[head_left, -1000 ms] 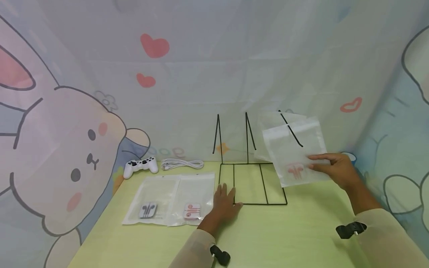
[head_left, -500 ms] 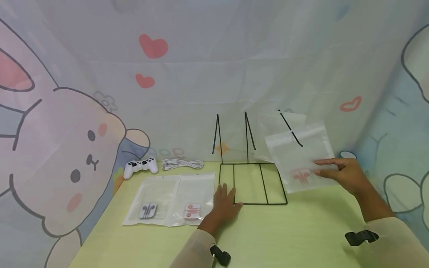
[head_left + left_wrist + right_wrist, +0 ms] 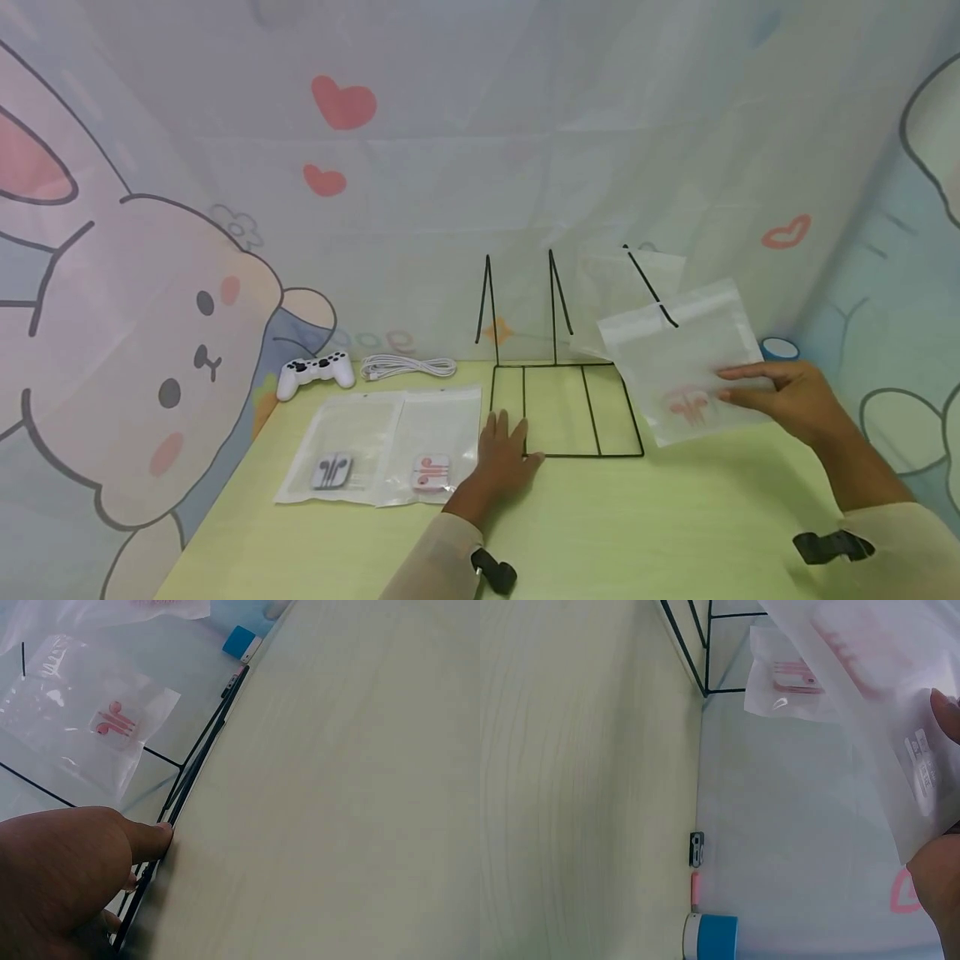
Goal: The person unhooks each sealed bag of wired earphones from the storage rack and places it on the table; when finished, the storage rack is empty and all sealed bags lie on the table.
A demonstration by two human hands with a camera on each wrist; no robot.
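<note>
My right hand (image 3: pixel 787 400) pinches a clear plastic bag with pink earphones (image 3: pixel 686 362), held above the table to the right of a black wire rack (image 3: pixel 570 417). The same held bag (image 3: pixel 877 682) fills the upper right of the right wrist view. Another clear bag (image 3: pixel 611 287) leans in the rack's right slot. My left hand (image 3: pixel 498 454) lies flat on the table, its fingers (image 3: pixel 146 836) touching the rack's front left corner. Two more bags lie flat to the left, one with grey earphones (image 3: pixel 333 471) and one with pink earphones (image 3: pixel 431 471).
A white game controller (image 3: pixel 315 371) and a coiled white cable (image 3: pixel 408 367) lie at the table's back left. A blue roll of tape (image 3: pixel 780 347) sits at the back right by the curtain. Printed curtains surround the light green table (image 3: pixel 637 533).
My right hand has carried the bag with pink earphones a little to the right and down, away from the rack. My left hand has stayed put.
</note>
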